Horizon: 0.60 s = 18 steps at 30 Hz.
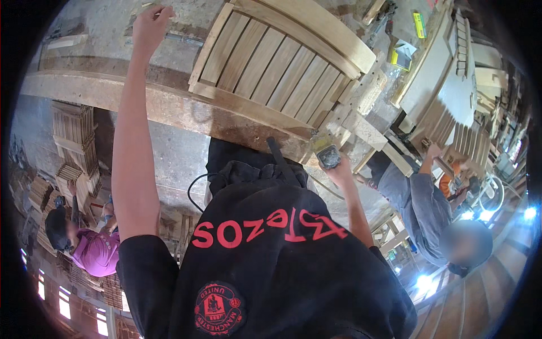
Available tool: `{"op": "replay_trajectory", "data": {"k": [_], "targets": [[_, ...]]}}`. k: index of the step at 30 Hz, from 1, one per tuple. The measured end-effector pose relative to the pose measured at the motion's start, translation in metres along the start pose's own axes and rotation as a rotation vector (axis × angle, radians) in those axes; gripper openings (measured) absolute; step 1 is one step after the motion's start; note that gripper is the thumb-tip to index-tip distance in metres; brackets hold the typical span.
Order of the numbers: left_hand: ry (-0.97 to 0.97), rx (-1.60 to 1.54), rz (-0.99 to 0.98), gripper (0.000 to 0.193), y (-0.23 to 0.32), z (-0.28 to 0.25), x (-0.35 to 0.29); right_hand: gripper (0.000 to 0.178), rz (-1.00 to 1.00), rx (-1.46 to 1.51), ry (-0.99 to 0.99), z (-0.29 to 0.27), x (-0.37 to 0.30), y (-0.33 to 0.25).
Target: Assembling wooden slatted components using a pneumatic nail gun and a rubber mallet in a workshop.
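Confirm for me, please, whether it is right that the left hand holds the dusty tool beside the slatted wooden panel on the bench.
Not quite: the right hand, not the left hand, holds the dusty tool beside the slatted wooden panel on the bench, as the head view shows.

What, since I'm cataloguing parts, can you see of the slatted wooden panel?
The slatted wooden panel is pale brown and looks unpainted: parallel slats with dark gaps, a near rail and a wide, apparently curved far rail. It lies flat on a worn bench, by its front edge. Whether the tool in the right hand touches it is unclear.
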State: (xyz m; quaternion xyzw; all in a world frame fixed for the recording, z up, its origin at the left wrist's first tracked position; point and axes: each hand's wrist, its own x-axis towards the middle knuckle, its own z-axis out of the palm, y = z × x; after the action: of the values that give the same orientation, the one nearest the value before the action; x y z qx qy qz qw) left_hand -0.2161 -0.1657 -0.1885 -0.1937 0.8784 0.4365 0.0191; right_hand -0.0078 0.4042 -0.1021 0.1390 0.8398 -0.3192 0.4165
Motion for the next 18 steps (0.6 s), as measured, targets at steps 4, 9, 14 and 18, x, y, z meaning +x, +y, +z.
{"op": "replay_trajectory", "data": {"k": [4,9,14,18], "targets": [[-0.021,0.058,-0.071,0.031,0.003,-0.005,0.004,0.034,-0.119,0.218,0.107,0.003,-0.003,0.027],[0.060,0.117,-0.021,0.035,0.003,-0.003,0.002,0.037,0.218,0.864,-0.040,-0.047,-0.001,0.027],[0.048,0.120,0.060,0.026,0.006,0.001,-0.001,0.038,0.115,1.050,-0.065,-0.106,0.046,0.095],[0.025,0.259,0.131,0.029,-0.001,-0.001,-0.002,0.038,0.255,0.053,0.379,-0.128,0.074,0.114]]}}
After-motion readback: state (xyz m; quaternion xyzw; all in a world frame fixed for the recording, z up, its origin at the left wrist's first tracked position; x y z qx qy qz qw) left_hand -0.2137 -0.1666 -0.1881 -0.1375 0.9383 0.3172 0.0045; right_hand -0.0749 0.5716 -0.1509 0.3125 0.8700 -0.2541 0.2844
